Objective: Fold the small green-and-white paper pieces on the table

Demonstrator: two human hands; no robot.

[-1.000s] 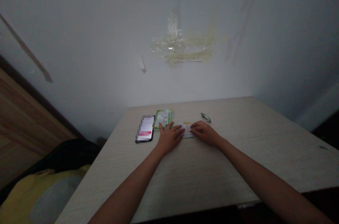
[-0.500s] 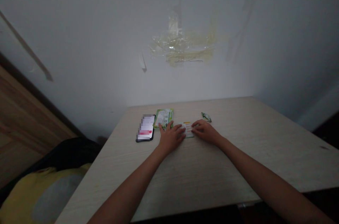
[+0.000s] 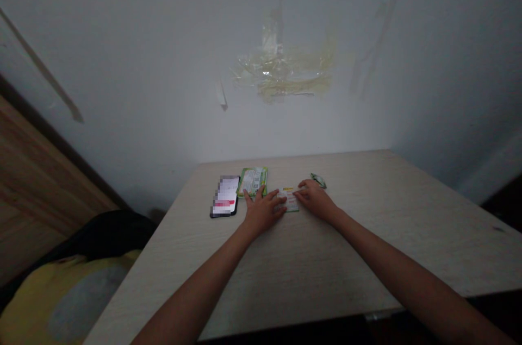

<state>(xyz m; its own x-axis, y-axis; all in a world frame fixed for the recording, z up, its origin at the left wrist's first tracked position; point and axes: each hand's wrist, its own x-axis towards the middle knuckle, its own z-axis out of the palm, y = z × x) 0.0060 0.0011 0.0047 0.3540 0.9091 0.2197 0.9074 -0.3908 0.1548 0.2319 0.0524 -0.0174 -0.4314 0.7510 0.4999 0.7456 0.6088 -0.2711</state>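
A small white printed packet [image 3: 291, 201] with a green edge lies flat on the table between my hands. My left hand [image 3: 263, 211] is spread over its left side, fingers apart; its thumb and index finger reach toward a larger green-and-white packet [image 3: 253, 179] behind. My right hand [image 3: 316, 199] is at the small packet's right edge, with thumb and index finger close together near its upper right corner. Whether they pinch the edge is too small to make out. Just behind my right hand lies a crumpled green scrap [image 3: 318, 180].
A phone [image 3: 225, 198] with a lit, partly blurred screen lies left of the larger packet. The pale wooden table [image 3: 350, 274] meets a wall [image 3: 163, 62] with old tape [image 3: 285, 76] on it. A yellow and grey plush-looking thing [image 3: 61, 296] is at lower left.
My right fingers have shifted slightly up along the small packet's right edge, showing more of it. My left hand stays nearly in place. The view has moved a little.
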